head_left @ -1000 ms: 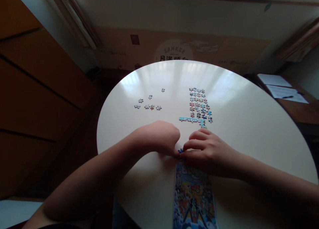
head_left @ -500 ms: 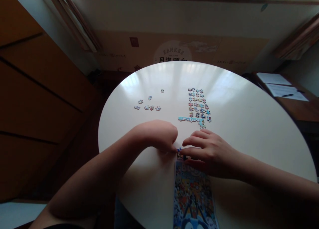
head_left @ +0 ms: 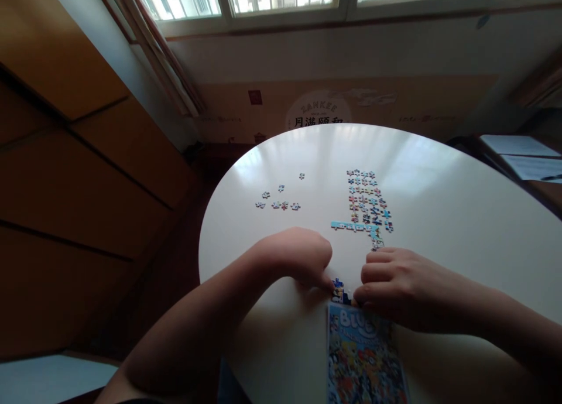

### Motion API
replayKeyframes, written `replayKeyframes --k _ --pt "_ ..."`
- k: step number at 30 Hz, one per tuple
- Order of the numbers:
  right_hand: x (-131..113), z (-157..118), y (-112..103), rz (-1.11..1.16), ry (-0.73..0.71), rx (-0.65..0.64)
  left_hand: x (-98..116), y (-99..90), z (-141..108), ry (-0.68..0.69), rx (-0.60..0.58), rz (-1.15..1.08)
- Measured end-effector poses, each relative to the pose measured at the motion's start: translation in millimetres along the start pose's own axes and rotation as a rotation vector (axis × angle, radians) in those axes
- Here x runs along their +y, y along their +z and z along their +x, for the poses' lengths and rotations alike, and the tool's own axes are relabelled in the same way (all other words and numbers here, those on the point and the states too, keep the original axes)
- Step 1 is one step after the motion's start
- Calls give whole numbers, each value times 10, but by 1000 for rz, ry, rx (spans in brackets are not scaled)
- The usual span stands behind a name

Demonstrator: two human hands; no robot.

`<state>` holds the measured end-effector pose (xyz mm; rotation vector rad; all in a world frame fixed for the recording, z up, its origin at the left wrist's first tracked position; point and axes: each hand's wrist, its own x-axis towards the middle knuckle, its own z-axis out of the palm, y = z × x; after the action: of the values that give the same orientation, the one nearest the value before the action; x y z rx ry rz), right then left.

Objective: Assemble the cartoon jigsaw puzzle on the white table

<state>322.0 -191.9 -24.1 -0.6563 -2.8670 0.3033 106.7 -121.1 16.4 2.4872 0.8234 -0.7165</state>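
My left hand (head_left: 302, 254) is closed, with its fingertips pressed against the left end of a short strip of joined jigsaw puzzle pieces (head_left: 338, 291), dark blue and tan. At the strip's right end, my right hand (head_left: 401, 284) has its fingers bent and held together. They cover that end, and its fingertips are partly hidden. Just below the strip lies a colourful picture sheet or box (head_left: 366, 357) with "BLU" lettering. Beyond my right hand, a pale blue row of joined border pieces (head_left: 351, 226) bends down at a corner towards my knuckles.
Loose puzzle pieces (head_left: 363, 191) lie in rows past the blue border. Several more pieces (head_left: 284, 205) are scattered at the table's far left. The oval white table (head_left: 461, 234) has a curved edge. Papers (head_left: 529, 158) rest on a side surface at right.
The camera has tilted up and left, so the table sits lower and further right and the window shows. My right fingers, spread before, have drawn together at the strip. My left hand stays against it.
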Motion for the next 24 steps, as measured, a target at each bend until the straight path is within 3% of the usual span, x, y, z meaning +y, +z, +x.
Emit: replayKeyframes --k 2,6,10,11,16,18,20,24 --pt "3 -1 -4 -8 -13 81 -2 6 -1 11 0 -9" --pt "134 -59 -50 2 5 392 -59 -10 -24 47 1 -92" --pt "445 -226 -43 27 130 630 -302 -93 -36 2 121 -264" --pt "531 -273 -23 30 212 705 -400 -117 -29 -53 181 -319" --pt "884 -412 114 99 728 1057 -974 -166 68 -520 856 -381" --pt "984 -419 153 177 832 1134 -1161 -141 128 -668 986 -342" --pt "1069 -416 180 221 895 1187 -1284 -101 205 -705 1008 -292" --pt "1203 -418 220 222 930 1252 -1351 -39 389 -781 912 -148"
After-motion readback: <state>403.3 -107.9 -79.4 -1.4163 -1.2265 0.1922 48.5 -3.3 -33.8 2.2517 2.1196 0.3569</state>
